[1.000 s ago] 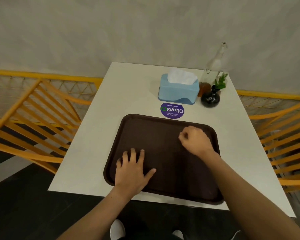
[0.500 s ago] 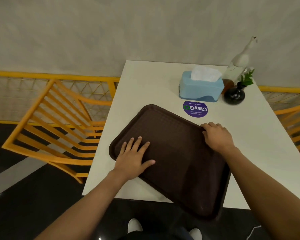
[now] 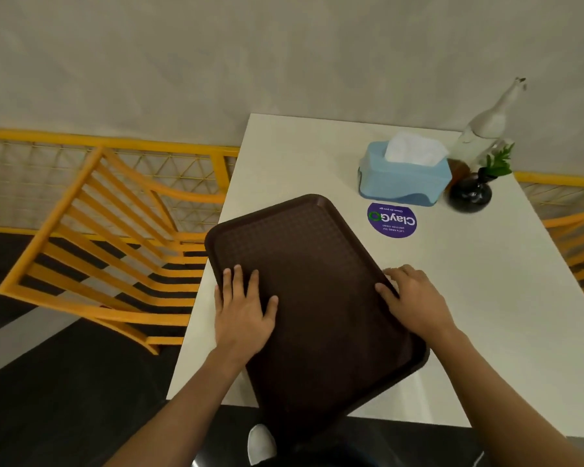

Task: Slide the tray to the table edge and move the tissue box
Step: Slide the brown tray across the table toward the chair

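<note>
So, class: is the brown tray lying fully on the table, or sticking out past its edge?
Sticking out. The tray lies turned at an angle; its near corner overhangs the table front edge, dark floor beneath it.

A white desk is seen carrying a brown tray, turned askew and overhanging its near edge, a blue tissue box, a purple round sticker, a dark vase and a glass bottle.

You can read "ClayGO", upside down, on the purple round sticker stuck to the table. It lies beyond your right hand. Its smaller print is illegible.
</note>
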Demonstrator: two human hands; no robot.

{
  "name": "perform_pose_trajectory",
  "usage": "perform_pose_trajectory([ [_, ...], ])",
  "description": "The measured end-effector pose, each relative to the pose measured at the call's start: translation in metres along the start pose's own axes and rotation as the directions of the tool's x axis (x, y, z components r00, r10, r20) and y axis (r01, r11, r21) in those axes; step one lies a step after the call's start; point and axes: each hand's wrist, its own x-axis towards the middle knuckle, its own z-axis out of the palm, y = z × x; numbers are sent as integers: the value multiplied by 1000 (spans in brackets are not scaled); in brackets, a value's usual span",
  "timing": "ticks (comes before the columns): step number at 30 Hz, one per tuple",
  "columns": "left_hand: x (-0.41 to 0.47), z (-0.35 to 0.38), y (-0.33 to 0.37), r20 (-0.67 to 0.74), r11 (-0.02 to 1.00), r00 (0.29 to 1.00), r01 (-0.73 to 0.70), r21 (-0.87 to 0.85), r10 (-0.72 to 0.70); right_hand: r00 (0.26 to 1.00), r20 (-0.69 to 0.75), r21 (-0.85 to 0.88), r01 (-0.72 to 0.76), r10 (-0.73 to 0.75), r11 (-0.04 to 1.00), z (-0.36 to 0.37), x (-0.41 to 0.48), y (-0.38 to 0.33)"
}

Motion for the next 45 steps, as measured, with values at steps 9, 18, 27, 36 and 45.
perform_pose_trajectory([
  [9, 20, 1, -8, -17, 995, 999, -50, 89, 52, 976, 98, -67, 204, -197, 977, 11, 31, 5],
  [18, 71, -14, -28, 28, 973, 981, -195, 122, 193, 997, 65, 17, 44, -45, 999, 27, 17, -22],
  [27, 106, -34, -59, -55, 978, 982, -173, 116, 180, 990, -39, 31, -132, 134, 991, 48, 3, -71],
  [36, 61, -24, -83, -15, 995, 996, -87, -47, 86, 981, -4, 69, -191, 192, 979, 54, -4, -88],
  [45, 74, -24, -76, 3, 992, 996, -93, -87, 94, 980, 17, 30, -198, 198, 980, 50, 13, -80],
])
